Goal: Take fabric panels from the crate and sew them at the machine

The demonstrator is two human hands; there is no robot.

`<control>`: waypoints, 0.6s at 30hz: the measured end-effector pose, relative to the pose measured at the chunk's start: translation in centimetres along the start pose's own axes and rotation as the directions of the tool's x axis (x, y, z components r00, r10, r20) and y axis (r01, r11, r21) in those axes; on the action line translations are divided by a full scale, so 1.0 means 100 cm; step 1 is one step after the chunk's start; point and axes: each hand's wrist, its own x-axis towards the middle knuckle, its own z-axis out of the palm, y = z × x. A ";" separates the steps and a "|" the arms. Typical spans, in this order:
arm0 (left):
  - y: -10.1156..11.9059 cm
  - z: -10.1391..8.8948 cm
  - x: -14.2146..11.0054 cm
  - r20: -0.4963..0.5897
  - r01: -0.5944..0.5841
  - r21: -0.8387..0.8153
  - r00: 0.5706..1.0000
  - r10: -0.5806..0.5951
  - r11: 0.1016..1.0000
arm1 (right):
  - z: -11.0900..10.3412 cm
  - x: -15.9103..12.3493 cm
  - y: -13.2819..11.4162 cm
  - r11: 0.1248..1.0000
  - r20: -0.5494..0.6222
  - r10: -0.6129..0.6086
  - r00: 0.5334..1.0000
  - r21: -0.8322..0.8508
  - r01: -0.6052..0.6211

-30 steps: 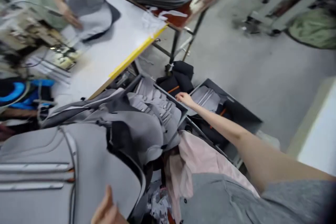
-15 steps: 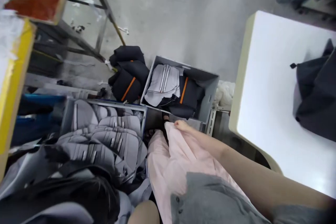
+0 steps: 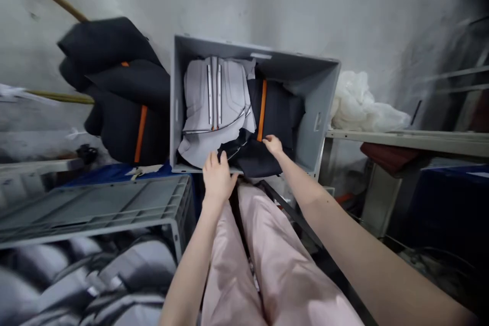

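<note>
In front of me a grey plastic crate (image 3: pixel 326 97) holds light grey fabric panels (image 3: pixel 229 89) with two pale strips, and a black fabric piece (image 3: pixel 280 112) with an orange band (image 3: pixel 262 112). My left hand (image 3: pixel 218 177) is at the crate's near edge, by the lower end of the grey panels; its fingers are apart and it grips nothing. Over the black piece, my right hand (image 3: pixel 273 145) has loosely bent fingers, their tips close to the lower end of the orange band. Whether those tips touch the cloth is hard to see.
More black pieces with orange bands (image 3: pixel 126 102) are heaped left of the crate. Another grey crate (image 3: pixel 114 198) at lower left has grey padded pieces (image 3: pixel 141 265) beside it. White plastic bags (image 3: pixel 362 104) sit on a metal shelf (image 3: pixel 412 140) at right.
My right hand has let go of the pink trousers and moved over the black piece. My left hand has come into view at the crate. The view is now closer to the crate.
</note>
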 end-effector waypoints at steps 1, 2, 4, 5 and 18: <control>-0.001 0.034 0.032 0.045 -0.003 0.104 0.999 -0.002 0.995 | 0.006 0.020 0.014 0.998 -0.046 0.066 0.997 0.014 -0.065; -0.003 0.068 0.060 0.065 -0.017 0.179 0.998 0.006 0.984 | 0.010 0.038 0.029 0.991 -0.084 0.131 0.988 0.032 -0.129; -0.006 0.129 0.108 0.071 -0.052 0.272 0.997 0.034 0.961 | 0.016 0.064 0.058 0.970 -0.111 0.238 0.965 0.080 -0.230; -0.008 0.153 0.128 0.074 -0.056 0.305 0.997 0.035 0.951 | 0.017 0.074 0.071 0.960 -0.100 0.270 0.958 0.110 -0.259; -0.041 0.165 0.158 0.385 0.059 0.307 0.905 -0.180 0.950 | -0.068 -0.094 -0.042 0.673 -0.571 -0.211 0.793 0.503 0.542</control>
